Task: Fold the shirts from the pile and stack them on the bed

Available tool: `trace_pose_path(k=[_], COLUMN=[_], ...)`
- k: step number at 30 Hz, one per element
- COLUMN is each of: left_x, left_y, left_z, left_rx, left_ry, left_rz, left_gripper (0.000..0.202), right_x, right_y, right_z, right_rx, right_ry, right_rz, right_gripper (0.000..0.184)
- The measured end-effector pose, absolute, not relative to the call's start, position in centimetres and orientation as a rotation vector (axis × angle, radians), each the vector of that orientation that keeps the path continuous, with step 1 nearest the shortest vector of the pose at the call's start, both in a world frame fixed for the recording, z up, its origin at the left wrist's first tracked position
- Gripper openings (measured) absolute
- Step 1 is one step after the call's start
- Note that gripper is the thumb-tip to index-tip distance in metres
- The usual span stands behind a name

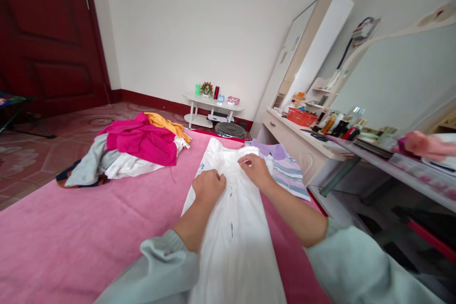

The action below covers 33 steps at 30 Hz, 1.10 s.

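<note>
A white shirt [245, 228] lies lengthwise on the pink bed cover [135, 232], narrow and partly folded, with small dark print at its far left edge and along its middle. My left hand [209, 185] is closed on the cloth near the upper left part, fingers curled inward. Farther up on the right, my right hand [255, 169] pinches the fabric close to the shirt's far end. Just beyond that hand lies a striped lilac and grey shirt [287, 171] with a purple collar, spread flat and partly covered by the white one.
A heap of clothes [142, 140], magenta, yellow, grey and white, sits at the bed's far left. To the right stands a dressing table [313, 145] with a red basket [302, 116] and bottles. A low white stand [213, 102] is against the far wall.
</note>
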<state>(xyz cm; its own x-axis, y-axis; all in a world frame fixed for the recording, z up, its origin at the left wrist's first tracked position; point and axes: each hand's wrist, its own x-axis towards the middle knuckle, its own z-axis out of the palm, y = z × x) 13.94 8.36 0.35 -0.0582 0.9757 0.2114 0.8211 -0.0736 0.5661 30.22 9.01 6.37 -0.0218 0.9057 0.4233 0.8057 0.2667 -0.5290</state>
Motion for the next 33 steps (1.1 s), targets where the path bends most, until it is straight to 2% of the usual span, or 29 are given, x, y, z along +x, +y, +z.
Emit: trace_pose_path(k=[8, 11, 13, 15, 18, 21, 25, 30, 33], left_x=[13.7, 13.7, 13.7, 13.6, 13.6, 13.5, 13.4, 13.7, 13.9], left_y=[8.5, 8.5, 8.5, 8.5, 8.3, 8.2, 8.2, 8.3, 8.6], left_z=[0.6, 0.5, 0.6, 0.7, 1.0, 1.1, 0.7, 0.1, -0.3], left_rx=[2.016, 2.018, 2.017, 2.018, 2.010, 2.017, 2.115, 2.292, 2.387], left_ry=[1.970, 1.974, 1.970, 1.960, 1.956, 1.956, 1.979, 1.861, 1.661], left_rz=[0.696, 0.680, 0.672, 0.677, 0.693, 0.671, 0.724, 0.949, 0.912], left_gripper=[0.022, 0.021, 0.019, 0.019, 0.028, 0.033, 0.029, 0.033, 0.042], right_x=[27.3, 26.7, 26.6, 26.6, 26.4, 25.9, 26.7, 31.8, 35.3], right_y=[18.7, 20.0, 20.5, 20.8, 21.2, 21.5, 21.1, 18.8, 17.5], right_z=[1.9, 0.8, 0.7, 0.8, 1.3, 1.4, 1.7, 3.7, 4.0], right_rx=[-1.578, -1.584, -1.612, -1.631, -1.626, -1.585, -1.520, -1.594, -1.748], right_ry=[-1.962, -1.967, -1.937, -1.892, -1.807, -1.754, -1.746, -1.469, -1.355], right_rz=[0.168, 0.155, 0.133, 0.098, 0.030, 0.003, -0.001, -0.278, -0.351], right_gripper=[0.054, 0.061, 0.055, 0.041, 0.024, 0.025, 0.036, 0.028, 0.028])
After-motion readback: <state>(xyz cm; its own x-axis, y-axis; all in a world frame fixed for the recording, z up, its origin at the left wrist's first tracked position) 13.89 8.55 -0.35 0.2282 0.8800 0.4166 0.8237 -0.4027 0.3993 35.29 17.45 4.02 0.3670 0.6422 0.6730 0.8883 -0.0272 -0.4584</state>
